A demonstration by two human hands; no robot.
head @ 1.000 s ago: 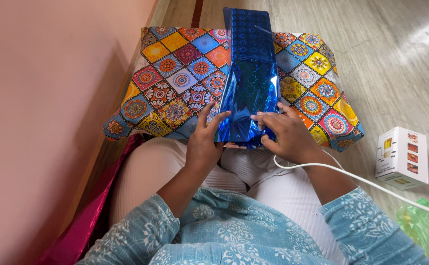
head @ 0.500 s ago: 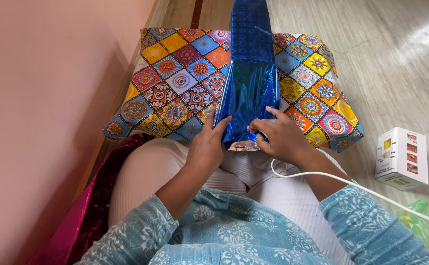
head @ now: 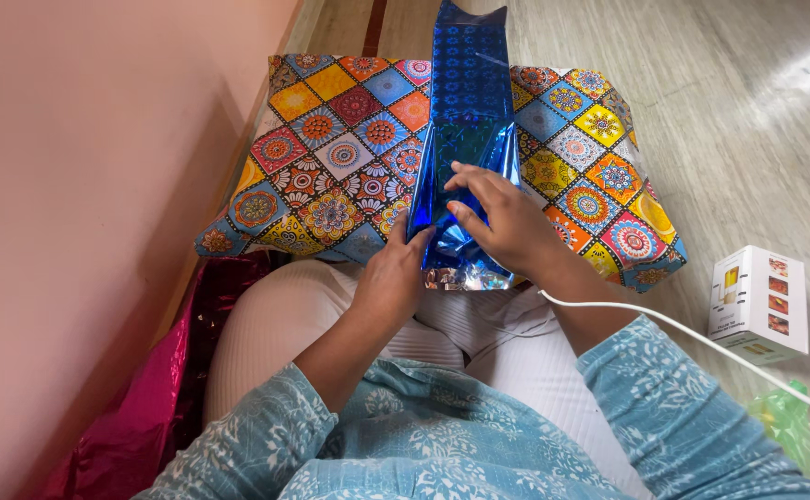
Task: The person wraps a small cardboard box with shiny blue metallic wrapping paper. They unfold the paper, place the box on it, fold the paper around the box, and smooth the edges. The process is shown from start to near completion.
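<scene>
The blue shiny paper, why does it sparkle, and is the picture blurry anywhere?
In the head view, the blue shiny paper mirrors the room light in bright patches, strongest at its crumpled end by the left hand and right hand. The floor shows white glare streaks. The picture is mostly sharp; the green plastic at the corner looks soft.

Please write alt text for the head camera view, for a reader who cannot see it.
A seated person's left hand and right hand press shiny blue wrapping foil on a colourful patterned cushion at their lap. A white box and white cable lie on the floor.
</scene>
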